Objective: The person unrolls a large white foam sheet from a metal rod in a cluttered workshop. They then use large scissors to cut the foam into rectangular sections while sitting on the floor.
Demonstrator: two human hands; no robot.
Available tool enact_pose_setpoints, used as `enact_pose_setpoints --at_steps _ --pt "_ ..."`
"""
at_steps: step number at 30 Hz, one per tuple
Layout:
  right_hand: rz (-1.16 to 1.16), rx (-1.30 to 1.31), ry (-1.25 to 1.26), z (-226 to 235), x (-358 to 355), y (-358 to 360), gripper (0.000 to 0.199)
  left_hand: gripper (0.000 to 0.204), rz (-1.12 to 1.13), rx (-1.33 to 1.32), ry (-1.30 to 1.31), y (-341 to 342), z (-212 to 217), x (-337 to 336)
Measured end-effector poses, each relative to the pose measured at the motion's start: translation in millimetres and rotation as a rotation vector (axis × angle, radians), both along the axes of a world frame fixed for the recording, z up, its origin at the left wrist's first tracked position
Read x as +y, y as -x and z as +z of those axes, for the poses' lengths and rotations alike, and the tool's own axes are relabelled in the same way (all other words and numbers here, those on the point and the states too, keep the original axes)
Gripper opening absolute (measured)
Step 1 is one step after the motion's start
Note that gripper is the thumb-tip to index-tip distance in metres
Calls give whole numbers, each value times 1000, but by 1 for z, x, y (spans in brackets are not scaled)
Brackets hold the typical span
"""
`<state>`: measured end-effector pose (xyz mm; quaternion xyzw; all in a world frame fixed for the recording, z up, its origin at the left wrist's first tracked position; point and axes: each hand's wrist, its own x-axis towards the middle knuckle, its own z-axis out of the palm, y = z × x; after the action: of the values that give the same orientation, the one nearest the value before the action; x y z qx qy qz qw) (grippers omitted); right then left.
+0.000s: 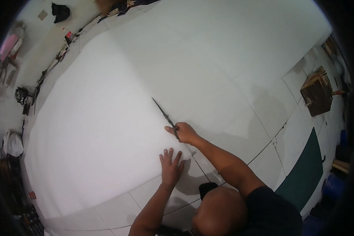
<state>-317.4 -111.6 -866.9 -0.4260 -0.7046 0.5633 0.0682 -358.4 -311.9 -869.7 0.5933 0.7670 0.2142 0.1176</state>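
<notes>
A large white sheet (90, 129) of soft, thin-looking material lies spread over the floor. My left hand (171, 168) rests flat near its front right corner, fingers spread. Just beyond, my right hand (185, 133) grips a pair of dark scissors (166, 115) by the handles. The blades point away and to the left, along the border between the bright white part and a greyer, see-through part (208, 74) on the right. They look nearly closed. Whether the blades have material between them, I cannot tell.
White floor tiles (263, 157) show at the right and front. A brown cardboard box (318, 93) stands far right, with a dark green panel (303, 173) nearer. Along the left wall lie cables (23, 95) and a white plastic bag (13, 143).
</notes>
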Motion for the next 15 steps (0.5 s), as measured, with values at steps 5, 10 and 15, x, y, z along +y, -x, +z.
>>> enact_pose_setpoints --at_steps 5,10,15 --pt "34 -83 257 13 35 41 74 52 -23 4 -1 3 -1 0" --pt "-51 -21 84 6 40 54 73 52 -48 25 45 2 0 3" --pt "-13 26 165 4 43 62 71 51 -34 9 76 5 0 0"
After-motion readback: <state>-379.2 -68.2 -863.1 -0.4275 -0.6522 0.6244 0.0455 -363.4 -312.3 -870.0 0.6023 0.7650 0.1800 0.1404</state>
